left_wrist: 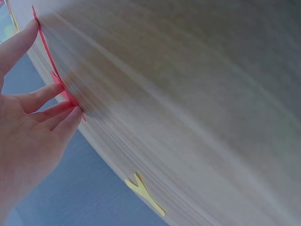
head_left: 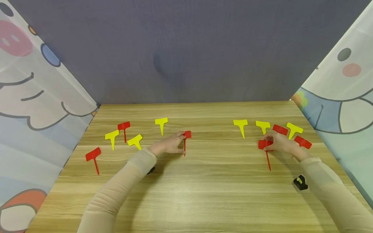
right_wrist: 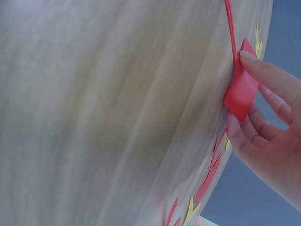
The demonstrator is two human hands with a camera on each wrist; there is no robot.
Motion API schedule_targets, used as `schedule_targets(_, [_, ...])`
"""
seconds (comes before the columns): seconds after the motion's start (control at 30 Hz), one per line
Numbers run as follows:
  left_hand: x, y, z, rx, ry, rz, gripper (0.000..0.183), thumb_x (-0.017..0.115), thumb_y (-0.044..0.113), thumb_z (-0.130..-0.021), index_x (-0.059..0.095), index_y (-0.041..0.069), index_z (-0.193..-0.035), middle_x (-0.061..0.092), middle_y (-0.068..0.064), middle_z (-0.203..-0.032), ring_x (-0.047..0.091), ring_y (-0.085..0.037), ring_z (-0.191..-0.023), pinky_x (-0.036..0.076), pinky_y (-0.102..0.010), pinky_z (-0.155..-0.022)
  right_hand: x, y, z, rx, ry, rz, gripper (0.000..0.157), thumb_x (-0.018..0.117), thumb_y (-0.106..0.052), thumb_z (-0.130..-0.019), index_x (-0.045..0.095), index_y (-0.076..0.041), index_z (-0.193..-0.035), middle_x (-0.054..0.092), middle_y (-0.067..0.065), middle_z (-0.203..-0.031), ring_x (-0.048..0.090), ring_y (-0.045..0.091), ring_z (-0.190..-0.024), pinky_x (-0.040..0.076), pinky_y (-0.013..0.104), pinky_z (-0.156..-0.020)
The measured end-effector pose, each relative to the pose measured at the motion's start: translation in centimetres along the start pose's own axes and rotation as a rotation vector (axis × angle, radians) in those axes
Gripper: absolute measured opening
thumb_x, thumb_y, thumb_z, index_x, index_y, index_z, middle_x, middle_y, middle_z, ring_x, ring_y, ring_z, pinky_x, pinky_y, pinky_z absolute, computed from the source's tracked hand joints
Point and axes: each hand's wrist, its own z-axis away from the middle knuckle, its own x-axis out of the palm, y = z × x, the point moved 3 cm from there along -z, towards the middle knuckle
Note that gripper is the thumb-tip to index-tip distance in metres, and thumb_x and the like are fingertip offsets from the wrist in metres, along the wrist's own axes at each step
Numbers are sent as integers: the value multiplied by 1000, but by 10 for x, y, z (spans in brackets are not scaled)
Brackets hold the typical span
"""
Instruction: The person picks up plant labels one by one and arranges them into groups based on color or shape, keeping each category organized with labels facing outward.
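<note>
Currently, the spread left hand (head_left: 171, 144) touches one red tag (head_left: 188, 134).
Right of that tag, the right hand (head_left: 280, 143) pinches another red tag (head_left: 261, 145) between thumb and fingers.

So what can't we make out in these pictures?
- Left black thing: head view, mostly hidden by the left sleeve.
- Right black thing: head view, too small to identify.
- Tip of the yellow tag just beyond the right hand: head view, that hand covers it.
- Stem tip of the held red tag: right wrist view, cut off by the top edge.
</note>
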Motion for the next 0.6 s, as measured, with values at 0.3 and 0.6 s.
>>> schedule_targets(0.3, [1,-2,-2,16,6,-9,73,64,31,-80,31,-9,-132,16,-24,-142,19,-34,-130,21,-40,-106,0,2,0,24,-35,-16,36,73,-15,-71,62,5,-99,63,15,-93,51,18,-77,45,28,-65])
schedule_targets(0.6, [1,-1,-1,6,-1,5,73,64,31,-81,31,-8,-133,14,-23,-143,19,-33,-131,21,-39,-106,-3,-5,-1,-35,-17,-249,30,63,-20,-82,64,2,-102,62,8,-89,50,5,-66,45,20,-55])
